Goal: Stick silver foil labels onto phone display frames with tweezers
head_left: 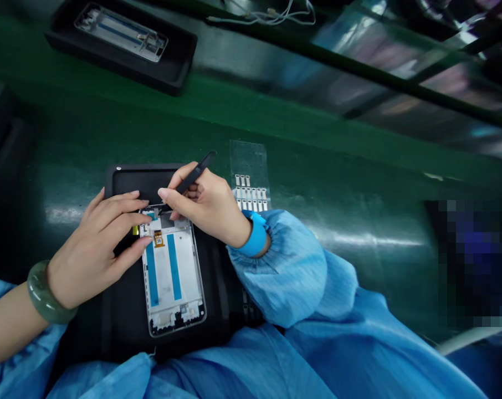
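Note:
A phone frame [174,277] with two blue strips and an orange flex cable [158,239] lies in a black tray [128,180]. My right hand [207,202] is closed around black tweezers [196,172], slanted down to the frame's upper end; their tips are hidden by my fingers. At the frame's upper left edge is my left hand [99,241], its fingers spread and the index finger and thumb touching the frame. A small yellow-green piece [135,229] shows between that finger and thumb; I cannot tell whether it is held.
A clear sheet [249,158] with rows of small metallic pieces lies right of the tray, on the green work surface [317,188]. Another black tray [180,72] holds a second phone frame [122,33] at the back left. White cables [271,16] and a shelf edge run along the back.

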{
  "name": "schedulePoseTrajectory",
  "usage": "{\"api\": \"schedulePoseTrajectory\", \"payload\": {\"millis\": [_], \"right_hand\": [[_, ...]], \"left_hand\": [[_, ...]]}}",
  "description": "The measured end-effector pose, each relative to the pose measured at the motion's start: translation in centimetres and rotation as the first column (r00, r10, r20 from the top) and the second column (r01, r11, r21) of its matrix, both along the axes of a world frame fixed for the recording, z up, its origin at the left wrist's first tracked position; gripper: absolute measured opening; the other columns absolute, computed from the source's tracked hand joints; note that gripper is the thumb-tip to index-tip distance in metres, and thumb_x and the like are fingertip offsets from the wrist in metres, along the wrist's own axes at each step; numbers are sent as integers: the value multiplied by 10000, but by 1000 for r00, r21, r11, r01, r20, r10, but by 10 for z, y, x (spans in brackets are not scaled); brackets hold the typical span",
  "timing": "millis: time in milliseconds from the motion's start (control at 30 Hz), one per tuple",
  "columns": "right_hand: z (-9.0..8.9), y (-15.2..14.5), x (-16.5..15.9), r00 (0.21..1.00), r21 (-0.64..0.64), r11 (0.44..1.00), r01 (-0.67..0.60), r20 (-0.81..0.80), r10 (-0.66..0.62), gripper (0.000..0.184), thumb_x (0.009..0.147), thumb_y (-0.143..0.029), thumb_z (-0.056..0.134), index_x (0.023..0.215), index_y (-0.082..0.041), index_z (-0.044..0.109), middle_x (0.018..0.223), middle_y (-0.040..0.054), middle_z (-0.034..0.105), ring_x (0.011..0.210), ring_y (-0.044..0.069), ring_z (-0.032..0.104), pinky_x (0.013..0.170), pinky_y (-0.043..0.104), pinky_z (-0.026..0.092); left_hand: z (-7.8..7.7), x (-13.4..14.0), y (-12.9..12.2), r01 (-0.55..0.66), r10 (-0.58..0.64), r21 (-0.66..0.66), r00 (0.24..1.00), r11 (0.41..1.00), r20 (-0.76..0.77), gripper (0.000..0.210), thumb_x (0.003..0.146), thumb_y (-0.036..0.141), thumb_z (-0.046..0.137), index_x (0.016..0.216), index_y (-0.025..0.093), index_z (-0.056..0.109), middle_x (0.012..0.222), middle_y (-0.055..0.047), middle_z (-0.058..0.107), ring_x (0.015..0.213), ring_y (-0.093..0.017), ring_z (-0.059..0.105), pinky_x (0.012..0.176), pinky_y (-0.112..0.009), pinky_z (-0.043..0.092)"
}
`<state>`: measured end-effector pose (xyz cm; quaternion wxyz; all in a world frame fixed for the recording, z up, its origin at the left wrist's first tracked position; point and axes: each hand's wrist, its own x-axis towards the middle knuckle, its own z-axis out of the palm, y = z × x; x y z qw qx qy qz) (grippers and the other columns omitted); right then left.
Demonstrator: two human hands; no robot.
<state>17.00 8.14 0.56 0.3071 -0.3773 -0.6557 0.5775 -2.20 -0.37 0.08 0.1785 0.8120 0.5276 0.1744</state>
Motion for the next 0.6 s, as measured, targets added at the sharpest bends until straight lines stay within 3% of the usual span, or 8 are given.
{"api": "schedulePoseTrajectory", "payload": {"millis": [600], "right_hand": [[-3,0,-1,1000,68,998,10,24,-12,225,775,-348,632,797,-184,479,587,-75,548,493,79,614,505,191,486]], "left_hand": [[-1,-1,0,24,-24,45,1000,999,-12,232,846,320,528,1055,219,536,1174,-60,557,1238,-235,432,1084,-515,248]]}}
